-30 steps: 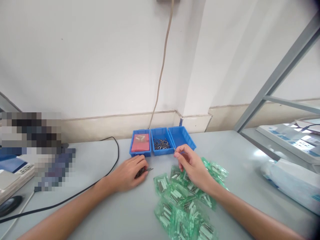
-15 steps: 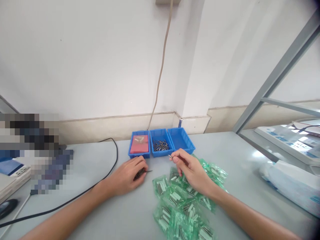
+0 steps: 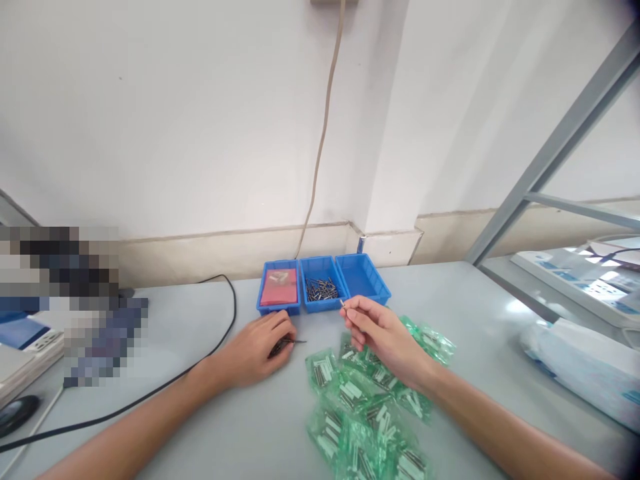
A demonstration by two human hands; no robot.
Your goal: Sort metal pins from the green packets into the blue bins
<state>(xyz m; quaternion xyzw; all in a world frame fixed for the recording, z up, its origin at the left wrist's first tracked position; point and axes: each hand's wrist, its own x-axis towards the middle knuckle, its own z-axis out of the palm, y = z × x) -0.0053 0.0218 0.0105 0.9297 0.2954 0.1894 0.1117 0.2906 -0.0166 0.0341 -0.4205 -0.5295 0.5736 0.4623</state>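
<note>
My left hand (image 3: 265, 350) rests on the table, fingers curled over several dark metal screws (image 3: 280, 345); one thin tip pokes out to the right. My right hand (image 3: 375, 323) is raised in front of the blue bins and pinches one small metal screw (image 3: 343, 304) between thumb and fingertips. The middle blue bin (image 3: 325, 307) holds a pile of similar metal screws (image 3: 321, 289). Below and beside my right hand lie several green plastic bags (image 3: 350, 393) with metal pieces and white strips inside.
The left blue bin (image 3: 278, 310) contains red bags (image 3: 279, 293); the right blue bin (image 3: 363, 277) shows its bare bottom. A black cable (image 3: 165, 385) crosses the table at left, near a mouse (image 3: 17, 415). A white-and-blue plastic package (image 3: 580, 370) and a grey metal frame (image 3: 545, 153) stand at right.
The screw in my right fingertips has turned from pointing left to pointing more upward, and the hand has shifted slightly right. My left hand has stayed almost still.
</note>
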